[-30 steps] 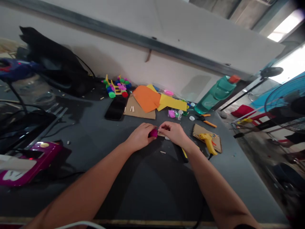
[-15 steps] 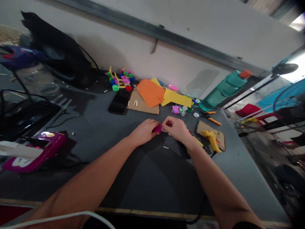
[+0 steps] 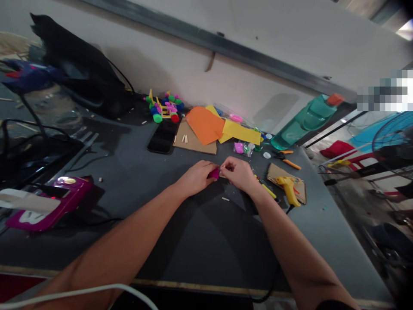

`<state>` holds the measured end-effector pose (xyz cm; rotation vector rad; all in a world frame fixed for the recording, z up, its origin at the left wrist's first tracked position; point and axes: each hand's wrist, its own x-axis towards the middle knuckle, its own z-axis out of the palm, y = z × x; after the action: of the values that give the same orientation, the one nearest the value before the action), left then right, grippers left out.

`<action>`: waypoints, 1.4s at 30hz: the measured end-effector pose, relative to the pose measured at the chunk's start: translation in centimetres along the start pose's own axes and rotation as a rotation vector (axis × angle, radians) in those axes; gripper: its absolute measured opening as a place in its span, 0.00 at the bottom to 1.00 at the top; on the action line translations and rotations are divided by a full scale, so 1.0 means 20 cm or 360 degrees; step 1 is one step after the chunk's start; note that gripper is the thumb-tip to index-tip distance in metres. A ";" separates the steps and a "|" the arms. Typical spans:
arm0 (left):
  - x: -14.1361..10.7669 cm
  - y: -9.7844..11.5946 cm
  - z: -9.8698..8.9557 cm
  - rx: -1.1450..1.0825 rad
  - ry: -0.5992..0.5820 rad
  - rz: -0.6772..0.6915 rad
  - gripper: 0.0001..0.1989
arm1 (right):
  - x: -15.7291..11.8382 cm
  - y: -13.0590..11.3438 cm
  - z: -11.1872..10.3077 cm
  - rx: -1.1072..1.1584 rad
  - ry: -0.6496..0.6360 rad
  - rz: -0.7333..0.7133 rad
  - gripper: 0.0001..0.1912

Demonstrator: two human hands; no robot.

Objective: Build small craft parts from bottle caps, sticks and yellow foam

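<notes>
Near the middle of the dark table (image 3: 190,232), my left hand (image 3: 196,177) is closed on a small magenta piece (image 3: 214,173). Just right of it, my right hand (image 3: 238,173) is pinched with its fingertips beside the magenta piece; what they hold is too small to name. A short pale stick (image 3: 225,199) lies below my hands. Beyond them, a cardboard piece (image 3: 196,144) bears small pale sticks and an orange sheet (image 3: 206,125), with a yellow sheet (image 3: 242,132) to its right.
A black phone (image 3: 163,136) and colourful small models (image 3: 164,107) lie behind my left hand. On the right are a yellow glue gun (image 3: 290,191), orange-handled pliers (image 3: 291,163) and a teal bottle (image 3: 301,122). A magenta device (image 3: 69,196) sits at left.
Both hands keep nearly the same place and hold. The view has shifted very slightly, and a little more of the yellow tool by my right wrist shows.
</notes>
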<state>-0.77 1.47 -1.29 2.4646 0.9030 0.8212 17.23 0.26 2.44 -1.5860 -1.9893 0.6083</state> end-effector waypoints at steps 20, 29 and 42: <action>0.00 0.00 0.00 0.0013 0.0022 0.0010 0.13 | -0.01 -0.02 0.00 0.0118 -0.0050 0.0113 0.04; -0.01 -0.01 0.01 0.0003 0.0025 -0.0005 0.15 | 0.00 -0.03 -0.08 0.0114 -0.0127 0.0106 0.14; 0.00 0.01 -0.01 0.0073 0.0044 -0.0021 0.17 | 0.00 0.02 -0.20 -0.0114 -0.0231 0.0002 0.12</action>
<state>-0.90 1.40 -1.00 2.4897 0.9571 0.8412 20.08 0.50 5.34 -1.6265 -2.1375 0.6768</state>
